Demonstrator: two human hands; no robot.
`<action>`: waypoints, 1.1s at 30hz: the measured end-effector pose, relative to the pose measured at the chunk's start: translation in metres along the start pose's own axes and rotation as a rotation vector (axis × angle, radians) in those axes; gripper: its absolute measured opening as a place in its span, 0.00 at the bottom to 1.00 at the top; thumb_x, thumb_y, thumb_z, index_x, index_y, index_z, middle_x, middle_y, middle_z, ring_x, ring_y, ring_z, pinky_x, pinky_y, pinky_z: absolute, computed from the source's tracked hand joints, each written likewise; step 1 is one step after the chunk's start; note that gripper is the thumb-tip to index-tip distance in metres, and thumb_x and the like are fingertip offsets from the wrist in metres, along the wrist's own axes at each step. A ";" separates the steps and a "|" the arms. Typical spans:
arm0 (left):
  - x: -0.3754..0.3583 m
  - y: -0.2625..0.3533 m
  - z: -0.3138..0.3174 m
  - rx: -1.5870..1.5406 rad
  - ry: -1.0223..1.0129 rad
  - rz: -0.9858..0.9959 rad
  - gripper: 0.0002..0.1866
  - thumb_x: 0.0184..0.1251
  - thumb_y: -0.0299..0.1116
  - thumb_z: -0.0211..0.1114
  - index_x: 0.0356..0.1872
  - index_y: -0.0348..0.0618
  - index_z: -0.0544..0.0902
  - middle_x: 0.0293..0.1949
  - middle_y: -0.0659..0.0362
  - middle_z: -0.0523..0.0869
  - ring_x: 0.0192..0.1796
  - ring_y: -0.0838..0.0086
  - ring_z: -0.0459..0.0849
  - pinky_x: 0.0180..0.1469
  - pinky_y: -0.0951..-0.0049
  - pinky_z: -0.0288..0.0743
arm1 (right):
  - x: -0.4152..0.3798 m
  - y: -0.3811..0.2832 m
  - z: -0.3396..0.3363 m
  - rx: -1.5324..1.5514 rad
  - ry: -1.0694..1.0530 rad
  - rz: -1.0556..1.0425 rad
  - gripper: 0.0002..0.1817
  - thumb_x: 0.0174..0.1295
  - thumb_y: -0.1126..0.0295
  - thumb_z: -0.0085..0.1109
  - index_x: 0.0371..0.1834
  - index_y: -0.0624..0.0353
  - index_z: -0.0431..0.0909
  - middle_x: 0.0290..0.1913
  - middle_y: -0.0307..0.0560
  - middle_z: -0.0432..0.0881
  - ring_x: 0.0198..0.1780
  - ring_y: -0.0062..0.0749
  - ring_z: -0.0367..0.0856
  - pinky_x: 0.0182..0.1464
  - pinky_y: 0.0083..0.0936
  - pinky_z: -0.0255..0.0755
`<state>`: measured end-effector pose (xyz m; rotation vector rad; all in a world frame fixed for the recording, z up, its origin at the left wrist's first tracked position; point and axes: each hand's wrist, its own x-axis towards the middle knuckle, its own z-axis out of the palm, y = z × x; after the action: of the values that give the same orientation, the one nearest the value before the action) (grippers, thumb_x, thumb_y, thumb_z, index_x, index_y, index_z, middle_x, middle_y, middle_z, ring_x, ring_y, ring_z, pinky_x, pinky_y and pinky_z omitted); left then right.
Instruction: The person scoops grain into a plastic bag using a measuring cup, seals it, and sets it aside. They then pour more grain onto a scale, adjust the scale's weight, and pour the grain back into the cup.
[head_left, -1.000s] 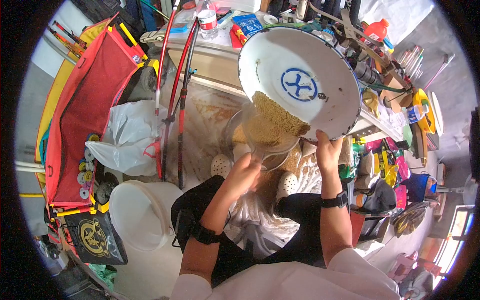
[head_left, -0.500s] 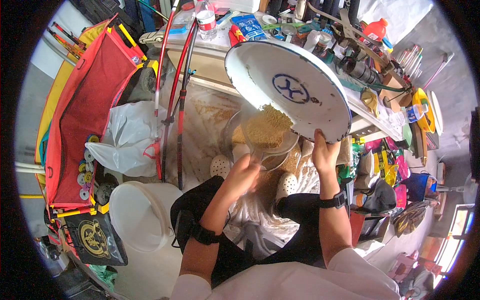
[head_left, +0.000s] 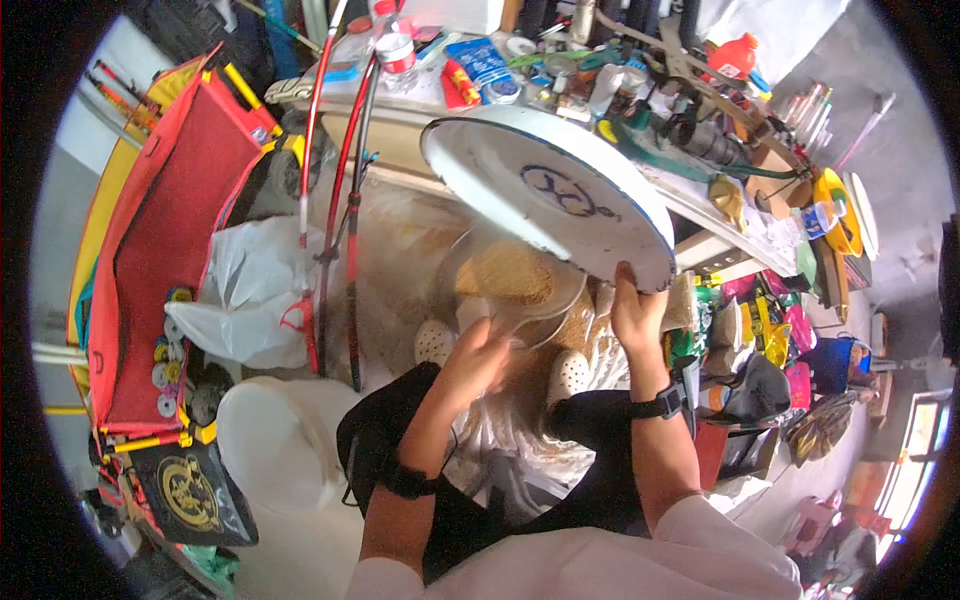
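In my right hand (head_left: 640, 312) is the rim of a white enamel basin (head_left: 520, 175) with a dark edge and a blue mark inside. The basin is steeply tilted, its inside facing me. My left hand (head_left: 478, 362), slightly blurred, is closed around the handle of a round sieve (head_left: 570, 297). A heap of tan granular material (head_left: 515, 272) lies in the sieve, below the basin's lower edge. Under the sieve is a round container (head_left: 543, 332), mostly hidden, with more tan material around it.
A white bucket (head_left: 262, 440) stands left of my leg, near a white plastic bag (head_left: 255, 290) and a red folding wagon (head_left: 165, 240). Red and black poles (head_left: 352, 230) rise beside the bag. A cluttered table (head_left: 430, 95) runs along the back. Plastic sheeting (head_left: 605, 370) covers some floor.
The tan stream from the basin's edge has ended, and the heap now sits in the sieve. The basin has moved slightly left and down in view; the left hand and sieve have shifted and blurred.
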<state>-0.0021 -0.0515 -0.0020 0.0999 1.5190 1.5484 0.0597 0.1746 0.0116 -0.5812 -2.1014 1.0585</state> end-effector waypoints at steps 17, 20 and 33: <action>0.001 -0.007 0.002 0.008 -0.024 0.074 0.05 0.69 0.31 0.52 0.37 0.41 0.68 0.21 0.64 0.71 0.19 0.83 0.69 0.19 0.77 0.68 | 0.065 -0.061 -0.077 1.130 0.141 0.590 0.18 0.60 0.70 0.53 0.55 0.57 0.69 0.46 0.48 0.79 0.42 0.37 0.81 0.38 0.28 0.81; 0.001 -0.006 0.004 0.007 -0.031 0.097 0.06 0.68 0.31 0.52 0.41 0.40 0.69 0.21 0.65 0.71 0.18 0.83 0.68 0.18 0.78 0.68 | 0.128 -0.052 -0.097 1.221 0.024 0.586 0.21 0.60 0.67 0.55 0.56 0.59 0.67 0.46 0.47 0.77 0.45 0.35 0.79 0.36 0.21 0.81; 0.012 -0.013 0.010 0.077 -0.030 0.088 0.09 0.68 0.31 0.51 0.44 0.37 0.70 0.19 0.64 0.71 0.16 0.82 0.69 0.16 0.77 0.67 | 0.263 -0.027 -0.082 1.149 0.088 0.550 0.26 0.64 0.65 0.53 0.62 0.62 0.57 0.54 0.57 0.67 0.51 0.43 0.75 0.42 0.26 0.84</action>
<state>0.0043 -0.0387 -0.0162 0.2354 1.5691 1.5505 -0.0523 0.3723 0.1701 -0.5675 -0.9430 2.2085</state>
